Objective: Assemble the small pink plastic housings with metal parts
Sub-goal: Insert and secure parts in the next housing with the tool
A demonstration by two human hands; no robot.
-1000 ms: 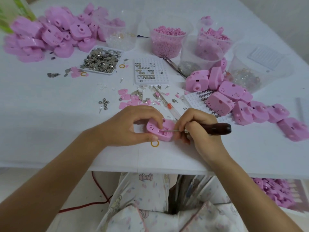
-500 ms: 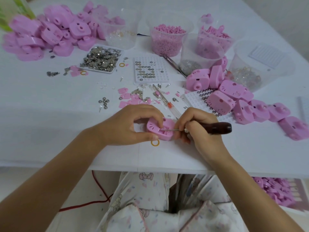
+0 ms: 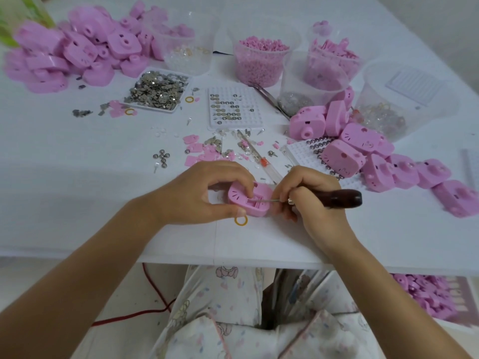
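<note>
A small pink housing (image 3: pixel 261 203) lies on the white table (image 3: pixel 77 177) near its front edge. My left hand (image 3: pixel 207 193) grips it from the left, index finger curled over the top and thumb along its near side. My right hand (image 3: pixel 308 195) holds a tool with a dark wooden handle (image 3: pixel 342 198); its thin metal tip (image 3: pixel 269 202) points left into a rectangular slot in the housing. A tray of loose metal parts (image 3: pixel 158 90) sits further back, left of centre.
Pink housings are piled at the back left (image 3: pixel 77 45) and on the right (image 3: pixel 375 159). Clear tubs (image 3: pixel 261 60) of pink pieces stand at the back. A white grid tray (image 3: pixel 233 107), scattered small parts and a yellow ring (image 3: pixel 241 220) lie around the hands.
Both hands stay in place on the housing and the tool. Only the tool tip shifts slightly in the slot.
</note>
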